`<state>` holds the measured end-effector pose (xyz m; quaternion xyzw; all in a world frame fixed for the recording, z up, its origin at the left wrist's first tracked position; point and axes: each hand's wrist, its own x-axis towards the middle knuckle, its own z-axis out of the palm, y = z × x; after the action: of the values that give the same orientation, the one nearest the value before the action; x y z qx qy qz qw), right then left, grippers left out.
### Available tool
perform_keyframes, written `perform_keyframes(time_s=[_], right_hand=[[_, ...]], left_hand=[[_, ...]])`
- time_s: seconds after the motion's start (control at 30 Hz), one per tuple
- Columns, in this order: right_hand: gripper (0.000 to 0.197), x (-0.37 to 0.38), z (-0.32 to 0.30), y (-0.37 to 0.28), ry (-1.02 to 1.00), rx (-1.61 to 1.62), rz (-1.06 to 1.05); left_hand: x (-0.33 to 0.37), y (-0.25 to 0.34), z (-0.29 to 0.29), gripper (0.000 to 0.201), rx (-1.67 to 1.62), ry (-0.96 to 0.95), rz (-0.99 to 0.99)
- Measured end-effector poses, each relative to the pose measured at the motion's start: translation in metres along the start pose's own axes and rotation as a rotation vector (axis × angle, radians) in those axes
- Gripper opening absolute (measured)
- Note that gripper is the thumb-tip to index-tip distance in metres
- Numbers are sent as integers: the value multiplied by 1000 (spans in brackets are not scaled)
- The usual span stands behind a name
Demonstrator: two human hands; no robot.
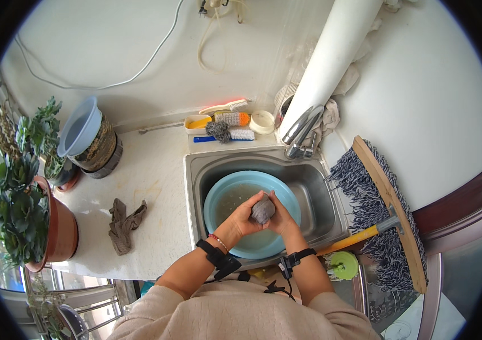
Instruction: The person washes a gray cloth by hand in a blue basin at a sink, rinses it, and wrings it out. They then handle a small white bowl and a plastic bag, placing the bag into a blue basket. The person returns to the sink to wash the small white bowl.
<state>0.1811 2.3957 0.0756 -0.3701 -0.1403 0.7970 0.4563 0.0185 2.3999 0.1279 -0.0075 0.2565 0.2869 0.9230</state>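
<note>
- Hands are seen at the centre of the head view: the left hand (245, 218) and the right hand (282, 218) are pressed together around a small grey wad of wet cloth (263, 209).
- Both grips are closed on the cloth, fingers curled about it from either side; only its top is left showing between the thumbs.
- The cloth is held above a round light-blue plastic basin (224, 195), in which some cloudy water is seen; the basin sits inside a stainless-steel sink (314, 192).
- At 12 o'clock of the sink, a chrome tap (302, 127) is mounted, and a row of scrubbing brushes (227, 126) is laid beside it on the ledge.
- At 9 o'clock, on the pale stone desk (150, 170), a crumpled grey-brown rag (123, 222) is lying, well apart from the hands.
- At 3 o'clock, a flat string mop with a yellow handle (380, 212) is leaned over the sink's edge.
- Potted green plants (23, 209) are set at the far 9 o'clock.
- Risk, as judged: if the cloth is squeezed off-centre, water could be splashed past the basin rim onto the desk or the sleeves.
- The wet cloth could also slip from the grips into the basin, and the black wrist straps (218, 258) could be wetted.
</note>
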Motion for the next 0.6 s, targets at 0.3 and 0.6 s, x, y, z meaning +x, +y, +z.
perform_keyframes(time_s=[0.3,0.6], right_hand=[[30,23,13,8,244,-141,-225],[28,27,35,2,317,-680,-205]], left_hand=[[6,1,-13,28,93,111,-165],[11,4,-15,16,1009,241,-74]])
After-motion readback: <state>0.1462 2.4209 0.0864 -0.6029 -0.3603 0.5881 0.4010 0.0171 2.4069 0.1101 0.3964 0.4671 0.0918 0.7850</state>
